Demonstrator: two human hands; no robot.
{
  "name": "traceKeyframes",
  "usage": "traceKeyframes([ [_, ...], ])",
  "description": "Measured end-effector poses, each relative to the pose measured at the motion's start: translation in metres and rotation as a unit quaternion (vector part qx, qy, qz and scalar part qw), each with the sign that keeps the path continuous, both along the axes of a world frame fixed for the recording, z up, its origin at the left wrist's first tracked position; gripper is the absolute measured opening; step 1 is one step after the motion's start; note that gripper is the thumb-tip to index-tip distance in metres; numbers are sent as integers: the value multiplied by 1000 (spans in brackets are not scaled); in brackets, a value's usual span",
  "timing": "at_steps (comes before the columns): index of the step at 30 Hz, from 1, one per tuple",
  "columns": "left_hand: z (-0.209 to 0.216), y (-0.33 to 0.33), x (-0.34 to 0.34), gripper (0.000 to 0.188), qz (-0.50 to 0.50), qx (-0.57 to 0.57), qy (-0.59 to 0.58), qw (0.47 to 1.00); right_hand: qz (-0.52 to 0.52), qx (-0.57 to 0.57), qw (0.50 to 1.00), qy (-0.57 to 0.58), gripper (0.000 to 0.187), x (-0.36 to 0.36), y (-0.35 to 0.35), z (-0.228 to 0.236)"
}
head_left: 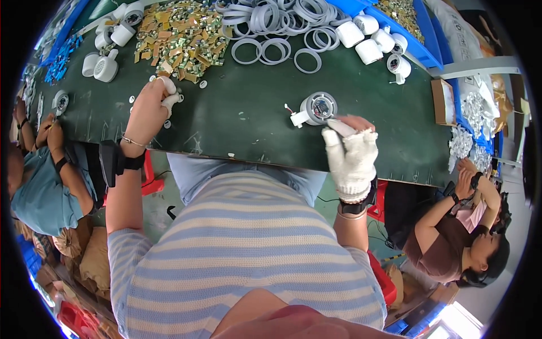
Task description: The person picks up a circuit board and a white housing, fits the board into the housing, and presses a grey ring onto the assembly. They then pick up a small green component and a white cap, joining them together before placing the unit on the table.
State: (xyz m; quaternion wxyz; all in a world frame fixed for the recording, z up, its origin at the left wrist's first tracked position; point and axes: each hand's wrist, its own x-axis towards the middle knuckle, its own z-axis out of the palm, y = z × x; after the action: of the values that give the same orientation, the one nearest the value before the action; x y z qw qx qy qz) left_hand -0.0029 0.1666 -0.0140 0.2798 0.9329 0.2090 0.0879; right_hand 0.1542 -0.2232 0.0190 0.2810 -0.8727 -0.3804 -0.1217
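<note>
Table [237, 121]: dark green mat, scuffed; at 12 o'clock a loose heap of thin grey plastic rings [276, 25], at 11 a pile of small tan circuit boards [180, 37], at 1 finished white round housings [370, 39]; work looks mid-run, much stock left. Right hand [351, 158], knit-gloved, fingers together at the open round housing [317, 108] centre-table, board seated, ring apparently lacking. Left hand [148, 110] bare, curled round a small white part [171, 97] at 10.
</note>
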Motion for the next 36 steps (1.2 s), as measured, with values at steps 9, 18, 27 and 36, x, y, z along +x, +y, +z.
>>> traceKeyframes([
  [9,5,-82,7,26,58,-728,-176,660,2,-49,997,-61,16,-13,59,-14],
  [18,14,-123,16,39,12,-748,-158,645,93,183,972,116,8,5,43,-14],
  [27,10,-135,21,30,-9,-764,-124,633,216,97,937,255,15,-18,55,13],
  [36,16,-135,11,28,-123,-575,-97,803,234,73,933,264,14,-17,57,22],
])
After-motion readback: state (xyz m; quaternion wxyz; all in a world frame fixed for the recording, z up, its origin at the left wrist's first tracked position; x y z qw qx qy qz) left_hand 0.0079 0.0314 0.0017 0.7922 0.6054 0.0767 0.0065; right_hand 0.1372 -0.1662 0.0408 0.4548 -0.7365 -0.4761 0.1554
